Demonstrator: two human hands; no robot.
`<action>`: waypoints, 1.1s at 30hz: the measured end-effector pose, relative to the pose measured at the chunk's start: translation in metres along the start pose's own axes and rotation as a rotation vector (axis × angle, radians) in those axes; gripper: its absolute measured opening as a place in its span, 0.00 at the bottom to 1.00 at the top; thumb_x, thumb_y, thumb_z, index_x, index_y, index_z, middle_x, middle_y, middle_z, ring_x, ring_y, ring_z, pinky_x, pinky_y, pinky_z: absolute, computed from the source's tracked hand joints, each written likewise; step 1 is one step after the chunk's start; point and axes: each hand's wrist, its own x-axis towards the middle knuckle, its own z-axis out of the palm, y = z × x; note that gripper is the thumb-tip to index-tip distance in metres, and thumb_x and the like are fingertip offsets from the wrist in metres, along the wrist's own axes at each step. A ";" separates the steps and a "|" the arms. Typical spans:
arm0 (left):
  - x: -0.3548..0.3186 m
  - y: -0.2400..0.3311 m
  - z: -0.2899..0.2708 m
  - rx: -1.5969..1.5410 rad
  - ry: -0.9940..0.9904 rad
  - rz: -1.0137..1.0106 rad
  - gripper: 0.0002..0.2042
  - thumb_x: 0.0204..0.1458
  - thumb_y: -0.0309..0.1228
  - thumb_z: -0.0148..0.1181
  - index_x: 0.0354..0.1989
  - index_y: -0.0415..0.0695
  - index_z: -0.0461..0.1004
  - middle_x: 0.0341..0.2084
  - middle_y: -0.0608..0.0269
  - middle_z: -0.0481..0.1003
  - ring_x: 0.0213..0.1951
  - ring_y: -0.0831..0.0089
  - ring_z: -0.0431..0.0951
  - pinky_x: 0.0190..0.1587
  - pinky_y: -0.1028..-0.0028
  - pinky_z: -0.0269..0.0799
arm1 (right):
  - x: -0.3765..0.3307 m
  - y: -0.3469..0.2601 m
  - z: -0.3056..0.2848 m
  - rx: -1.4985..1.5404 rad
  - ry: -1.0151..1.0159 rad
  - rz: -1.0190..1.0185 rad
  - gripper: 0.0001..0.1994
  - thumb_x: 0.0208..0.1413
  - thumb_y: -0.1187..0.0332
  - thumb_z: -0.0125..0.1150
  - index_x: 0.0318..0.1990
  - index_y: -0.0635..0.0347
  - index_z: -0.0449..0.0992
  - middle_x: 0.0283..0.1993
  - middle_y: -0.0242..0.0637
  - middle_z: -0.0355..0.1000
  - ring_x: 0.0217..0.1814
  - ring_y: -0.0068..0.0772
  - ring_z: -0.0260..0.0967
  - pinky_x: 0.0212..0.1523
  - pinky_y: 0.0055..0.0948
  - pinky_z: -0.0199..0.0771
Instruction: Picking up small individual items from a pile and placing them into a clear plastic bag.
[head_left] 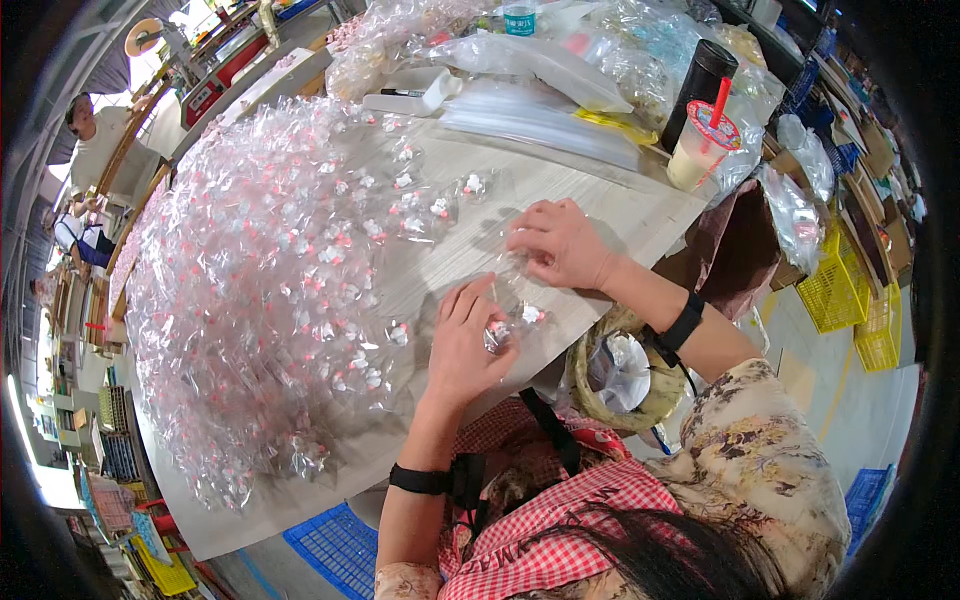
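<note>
On the grey-white tabletop point(600, 225), my left hand point(470, 340) is curled with a small clear plastic packet point(495, 335) at its thumb and fingers; something pink and white shows inside. My right hand point(565, 243) lies just ahead and to the right, fingers bent down and closed over clear film point(515, 262), partly hidden beneath them. Between my hands and the near table edge rests another small packet point(532, 315) with white and pink contents. A large heap of similar clear packets point(270, 270) covers the left side of the table, its loose edge reaching close to my left hand.
Along the far edge stand a black tumbler point(700, 90), a drink cup with a red straw point(703, 150), a stack of clear plastic bags point(545, 120) and a white scoop-like tray point(415, 90). Yellow crates point(838, 280) sit on the floor at right. Other people point(105, 140) are at far left.
</note>
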 end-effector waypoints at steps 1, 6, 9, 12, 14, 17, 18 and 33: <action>0.000 0.000 0.001 0.010 0.008 -0.004 0.13 0.35 0.27 0.62 0.31 0.40 0.68 0.53 0.46 0.69 0.52 0.45 0.68 0.59 0.55 0.59 | -0.001 0.004 -0.002 0.024 -0.003 0.061 0.17 0.38 0.64 0.63 0.41 0.42 0.75 0.44 0.24 0.70 0.49 0.30 0.66 0.47 0.39 0.62; 0.001 0.002 0.001 0.048 0.018 -0.023 0.13 0.36 0.28 0.62 0.32 0.39 0.69 0.53 0.45 0.68 0.53 0.46 0.67 0.58 0.56 0.59 | -0.013 0.014 -0.006 0.175 0.173 0.090 0.13 0.38 0.70 0.61 0.36 0.47 0.76 0.37 0.27 0.71 0.41 0.34 0.67 0.42 0.33 0.66; 0.001 0.003 0.005 0.089 0.063 -0.056 0.14 0.36 0.29 0.63 0.32 0.39 0.68 0.53 0.45 0.68 0.53 0.46 0.66 0.57 0.55 0.60 | -0.018 -0.010 -0.012 0.564 0.370 0.188 0.12 0.40 0.69 0.63 0.37 0.48 0.77 0.35 0.32 0.71 0.40 0.38 0.68 0.40 0.32 0.67; 0.001 0.004 0.006 0.109 0.076 -0.078 0.15 0.36 0.29 0.64 0.33 0.40 0.68 0.53 0.44 0.67 0.52 0.46 0.66 0.55 0.55 0.60 | -0.020 -0.041 -0.021 0.453 0.190 -0.037 0.15 0.42 0.65 0.66 0.40 0.48 0.77 0.39 0.35 0.71 0.42 0.40 0.68 0.40 0.35 0.68; 0.003 0.006 0.004 0.143 0.075 -0.064 0.15 0.36 0.29 0.64 0.34 0.40 0.69 0.52 0.44 0.67 0.51 0.45 0.67 0.54 0.55 0.61 | -0.020 -0.053 -0.022 0.228 0.049 -0.134 0.17 0.41 0.61 0.68 0.42 0.47 0.76 0.43 0.35 0.70 0.43 0.41 0.67 0.39 0.37 0.68; 0.002 0.002 0.008 0.086 0.082 -0.095 0.15 0.36 0.30 0.66 0.33 0.42 0.68 0.55 0.46 0.65 0.55 0.45 0.64 0.56 0.53 0.59 | -0.032 -0.044 -0.021 0.204 0.027 -0.098 0.18 0.40 0.62 0.68 0.42 0.47 0.75 0.46 0.34 0.69 0.44 0.42 0.67 0.39 0.38 0.69; 0.001 0.001 0.008 0.087 0.082 -0.097 0.15 0.36 0.30 0.66 0.33 0.42 0.68 0.55 0.46 0.65 0.55 0.45 0.64 0.56 0.53 0.59 | -0.037 -0.043 -0.024 0.205 0.027 -0.098 0.18 0.40 0.62 0.68 0.42 0.47 0.75 0.46 0.34 0.69 0.44 0.42 0.67 0.39 0.38 0.69; -0.035 0.008 -0.067 0.102 0.284 -0.085 0.17 0.47 0.24 0.57 0.47 0.40 0.70 0.59 0.46 0.62 0.62 0.49 0.60 0.63 0.55 0.53 | -0.120 -0.072 -0.069 0.432 -0.354 0.223 0.13 0.46 0.58 0.66 0.39 0.49 0.79 0.41 0.32 0.76 0.41 0.40 0.72 0.45 0.39 0.65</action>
